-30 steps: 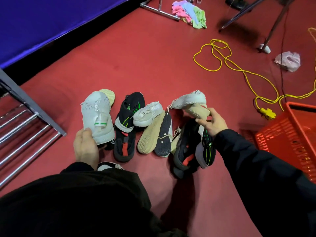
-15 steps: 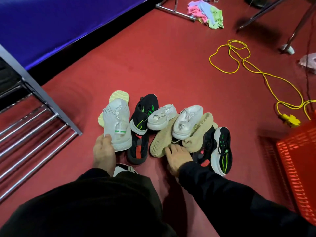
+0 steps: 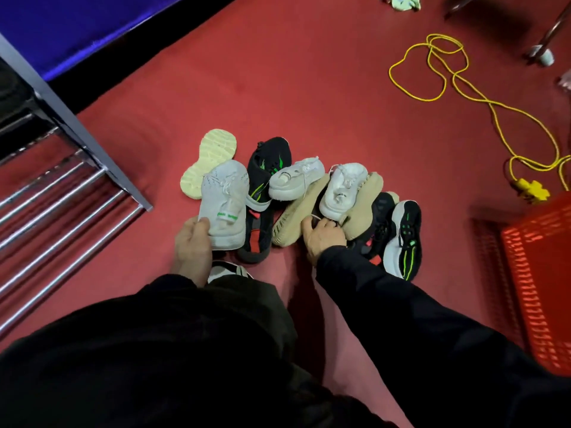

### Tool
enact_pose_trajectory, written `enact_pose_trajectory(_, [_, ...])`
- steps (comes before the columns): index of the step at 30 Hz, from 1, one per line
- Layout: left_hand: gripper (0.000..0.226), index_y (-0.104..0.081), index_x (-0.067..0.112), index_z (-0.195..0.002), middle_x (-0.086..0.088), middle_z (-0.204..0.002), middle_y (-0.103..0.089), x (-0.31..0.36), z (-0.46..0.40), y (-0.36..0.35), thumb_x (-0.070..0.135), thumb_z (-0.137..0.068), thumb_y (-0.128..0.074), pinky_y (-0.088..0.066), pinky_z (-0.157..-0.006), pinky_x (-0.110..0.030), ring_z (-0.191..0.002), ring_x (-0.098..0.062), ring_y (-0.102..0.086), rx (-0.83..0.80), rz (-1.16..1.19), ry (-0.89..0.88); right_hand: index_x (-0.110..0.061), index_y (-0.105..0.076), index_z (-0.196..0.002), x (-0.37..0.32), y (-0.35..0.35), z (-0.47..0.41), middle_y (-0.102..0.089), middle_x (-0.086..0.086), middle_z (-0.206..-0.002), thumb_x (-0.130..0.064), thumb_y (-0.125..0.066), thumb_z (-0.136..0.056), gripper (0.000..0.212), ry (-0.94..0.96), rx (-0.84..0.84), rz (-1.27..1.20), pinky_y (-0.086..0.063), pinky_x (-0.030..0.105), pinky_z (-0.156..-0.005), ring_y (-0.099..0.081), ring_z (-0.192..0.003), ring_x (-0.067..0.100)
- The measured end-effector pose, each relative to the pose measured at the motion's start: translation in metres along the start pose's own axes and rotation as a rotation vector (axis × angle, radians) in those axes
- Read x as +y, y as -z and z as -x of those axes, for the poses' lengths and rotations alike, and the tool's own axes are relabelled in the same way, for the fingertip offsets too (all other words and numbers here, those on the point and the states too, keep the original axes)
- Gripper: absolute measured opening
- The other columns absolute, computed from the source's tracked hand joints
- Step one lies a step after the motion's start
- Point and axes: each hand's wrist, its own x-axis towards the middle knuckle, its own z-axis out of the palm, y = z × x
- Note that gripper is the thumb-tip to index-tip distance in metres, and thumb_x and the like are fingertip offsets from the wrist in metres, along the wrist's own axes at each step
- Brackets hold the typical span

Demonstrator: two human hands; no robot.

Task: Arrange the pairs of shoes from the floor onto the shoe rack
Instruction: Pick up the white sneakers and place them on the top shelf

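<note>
A heap of shoes lies on the red floor in front of me. My left hand (image 3: 194,242) grips the heel of a white knit sneaker (image 3: 224,202) with a green tag; its mate lies sole-up (image 3: 210,162) behind it. Beside it are a black shoe with green stripes (image 3: 267,168), two white sneakers (image 3: 296,179) (image 3: 343,189) resting on tan soles (image 3: 296,217), and another black-green shoe (image 3: 403,239). My right hand (image 3: 323,237) is curled into the pile under the right white sneaker; what its fingers hold is hidden. The metal shoe rack (image 3: 61,193) stands at left.
A red plastic basket (image 3: 537,273) sits at the right edge. A yellow cable (image 3: 482,97) with a yellow plug (image 3: 531,188) loops over the floor at the back right. A blue surface (image 3: 77,26) runs along the back left. A chair leg (image 3: 543,54) stands far right.
My right hand set down the white sneaker it held a second ago and moved left and down into the base of the pile. My left hand kept its hold on the white knit sneaker.
</note>
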Motion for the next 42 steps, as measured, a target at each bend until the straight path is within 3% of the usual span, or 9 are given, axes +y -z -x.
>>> enact_pose_trajectory(3, [0.018, -0.059, 0.013, -0.105, 0.01, -0.085, -0.051, 0.0, -0.002, -0.001, 0.021, -0.104, -0.043, -0.036, -0.079, -0.026, -0.087, -0.019, -0.05, -0.008, -0.003, 0.014, -0.014, -0.029, -0.143, 0.027, 0.028, 0.017, -0.061, 0.022, -0.116, -0.029, -0.058, -0.087, 0.065, 0.092, 0.129, -0.084, -0.042, 0.039, -0.065, -0.064, -0.094, 0.037])
enact_pose_trajectory(9, [0.027, -0.065, 0.004, -0.112, -0.005, -0.098, -0.06, 0.021, -0.001, -0.002, 0.019, -0.102, -0.044, -0.042, -0.089, -0.039, -0.092, -0.021, -0.051, -0.016, 0.065, 0.065, -0.03, -0.06, -0.12, 0.109, 0.114, 0.057, -0.067, 0.012, -0.104, -0.047, -0.045, -0.085, 0.042, -0.267, 0.289, -0.625, -0.048, 0.041, -0.08, -0.066, -0.093, 0.039])
enact_pose_trajectory(14, [0.036, -0.071, 0.019, -0.092, -0.011, -0.098, -0.069, 0.042, -0.012, 0.017, 0.045, -0.074, -0.054, -0.045, -0.088, -0.048, -0.094, -0.027, -0.06, -0.077, 0.122, 0.029, -0.017, -0.066, -0.078, 0.146, 0.145, 0.082, -0.06, 0.004, -0.076, -0.042, -0.052, -0.072, 0.029, -0.383, 0.319, -1.481, -0.042, 0.029, -0.068, -0.055, -0.075, 0.019])
enact_pose_trajectory(18, [0.037, -0.073, 0.017, -0.09, -0.012, -0.092, -0.067, 0.058, -0.026, 0.037, 0.044, -0.075, -0.053, -0.049, -0.085, -0.058, -0.09, -0.029, -0.06, -0.085, 0.115, -0.053, 0.008, -0.07, -0.1, 0.135, 0.161, 0.089, -0.067, 0.011, -0.083, -0.024, -0.053, -0.081, 0.041, -0.333, 0.265, -1.884, -0.049, 0.026, -0.066, -0.061, -0.073, 0.018])
enact_pose_trajectory(23, [0.016, -0.061, 0.013, -0.09, -0.017, -0.092, -0.059, 0.13, 0.017, 0.063, 0.019, -0.096, -0.048, -0.048, -0.047, -0.03, -0.075, -0.03, -0.058, -0.033, 0.251, -0.068, -0.008, -0.077, -0.109, 0.092, 0.2, 0.104, -0.073, 0.019, -0.116, -0.02, -0.068, -0.064, 0.048, -0.08, 0.14, -2.174, -0.053, 0.053, -0.099, -0.068, -0.112, 0.039])
enact_pose_trajectory(26, [0.017, -0.062, 0.009, -0.093, -0.013, -0.087, -0.061, 0.159, 0.038, 0.098, 0.022, -0.088, -0.052, -0.049, -0.054, -0.031, -0.072, -0.028, -0.058, 0.03, 0.293, -0.177, -0.005, -0.072, -0.119, 0.065, 0.231, 0.111, -0.069, 0.021, -0.125, -0.018, -0.064, -0.082, 0.04, 0.189, 0.051, -2.26, -0.055, 0.044, -0.093, -0.066, -0.114, 0.038])
enact_pose_trajectory(31, [0.039, -0.071, 0.007, -0.093, -0.024, -0.098, -0.071, 0.198, 0.076, 0.187, 0.038, -0.076, -0.055, -0.052, -0.082, -0.063, -0.088, -0.036, -0.066, 0.281, 0.312, -0.305, -0.003, -0.063, -0.13, 0.023, 0.303, 0.115, -0.065, 0.022, -0.13, -0.004, -0.053, -0.086, 0.045, 0.554, -0.037, -2.33, -0.055, 0.038, -0.092, -0.064, -0.116, 0.033])
enact_pose_trajectory(37, [0.021, -0.066, 0.015, -0.085, -0.012, -0.087, -0.069, 0.194, 0.102, 0.278, 0.025, -0.093, -0.05, -0.053, -0.061, -0.034, -0.079, -0.026, -0.065, 0.575, 0.581, -0.294, 0.003, -0.053, -0.133, -0.071, 0.39, 0.119, -0.064, 0.027, -0.127, 0.007, -0.044, -0.071, 0.063, 0.741, -0.205, -2.203, -0.052, 0.041, -0.09, -0.065, -0.108, 0.033])
enact_pose_trajectory(42, [0.031, -0.068, 0.018, -0.112, -0.007, -0.11, -0.068, 0.167, 0.1, 0.346, 0.014, -0.09, -0.047, -0.055, -0.053, -0.026, -0.087, -0.021, -0.067, 0.748, 0.688, -0.248, 0.002, -0.063, -0.123, -0.168, 0.434, 0.133, -0.067, 0.023, -0.124, 0.008, -0.041, -0.069, 0.058, 0.83, -0.432, -2.0, -0.054, 0.039, -0.089, -0.066, -0.109, 0.035])
